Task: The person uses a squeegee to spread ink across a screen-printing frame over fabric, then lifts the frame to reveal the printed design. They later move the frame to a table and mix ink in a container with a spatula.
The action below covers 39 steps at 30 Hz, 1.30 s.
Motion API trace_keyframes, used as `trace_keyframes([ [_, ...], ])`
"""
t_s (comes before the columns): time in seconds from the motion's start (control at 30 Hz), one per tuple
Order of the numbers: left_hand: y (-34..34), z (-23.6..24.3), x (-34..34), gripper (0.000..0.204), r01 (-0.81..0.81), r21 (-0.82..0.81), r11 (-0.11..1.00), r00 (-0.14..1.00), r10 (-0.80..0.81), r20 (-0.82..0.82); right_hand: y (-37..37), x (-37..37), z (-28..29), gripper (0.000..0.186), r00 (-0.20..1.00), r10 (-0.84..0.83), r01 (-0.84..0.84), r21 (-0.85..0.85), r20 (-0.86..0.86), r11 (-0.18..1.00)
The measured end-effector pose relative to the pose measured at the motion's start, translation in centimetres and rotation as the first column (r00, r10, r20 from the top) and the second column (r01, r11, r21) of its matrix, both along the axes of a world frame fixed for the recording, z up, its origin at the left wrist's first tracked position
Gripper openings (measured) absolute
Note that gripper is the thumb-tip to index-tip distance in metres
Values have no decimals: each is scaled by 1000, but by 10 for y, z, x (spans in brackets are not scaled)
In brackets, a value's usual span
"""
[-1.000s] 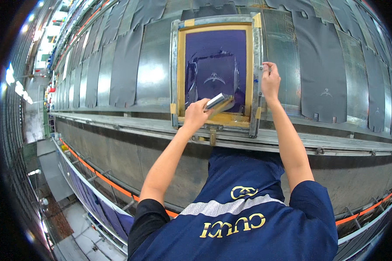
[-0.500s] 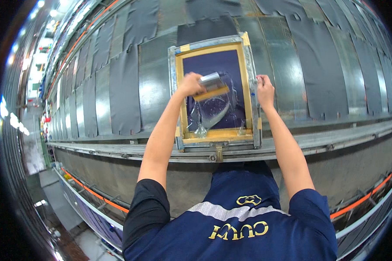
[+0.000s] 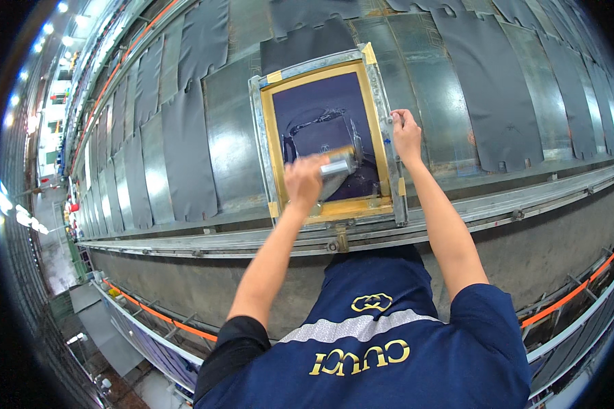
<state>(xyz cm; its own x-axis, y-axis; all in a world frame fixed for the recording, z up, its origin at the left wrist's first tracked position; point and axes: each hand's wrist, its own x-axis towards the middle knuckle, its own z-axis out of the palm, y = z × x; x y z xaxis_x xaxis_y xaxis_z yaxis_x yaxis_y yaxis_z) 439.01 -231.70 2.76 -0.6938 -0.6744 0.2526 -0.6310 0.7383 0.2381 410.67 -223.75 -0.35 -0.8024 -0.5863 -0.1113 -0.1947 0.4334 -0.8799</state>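
The long printing table (image 3: 457, 204) runs across the room, with dark cut fabric panels (image 3: 177, 143) laid side by side along it. A metal-framed printing screen (image 3: 324, 136) with yellow tape around its dark mesh sits flat on the table, over one panel position.

Change noted: over the last second the squeegee (image 3: 338, 167) has moved across the mesh and now lies nearer the person, at the lower part of the screen. The stroke is judged to be in progress or near its end.

The left hand (image 3: 303, 180) is closed around the squeegee handle. The right hand (image 3: 406, 133) is curled over the right frame rail, steadying it.

Container: the screen frame holds a thin, smeared film of ink on the mesh.
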Motion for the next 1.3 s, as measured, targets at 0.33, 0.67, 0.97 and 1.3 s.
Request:
trace_keyframes([
  [0.33,-11,0,-22,32,6,36,999,996,-9,88,7,0,-2,21,1000,13,-13,-24,9,1000],
  [0.67,-63,15,-34,19,-7,22,1000,1000,8,-26,0,-2,1,20,1000,14,-14,7,-11,1000],
  [0.97,-65,8,-51,29,-41,94,995,984,24,175,5,-1,-7,23,1000,30,-30,-56,-4,998],
  [1.3,83,17,40,28,65,114,991,998,-67,10,-7,-18,-25,25,995,78,-79,-22,-60,997],
])
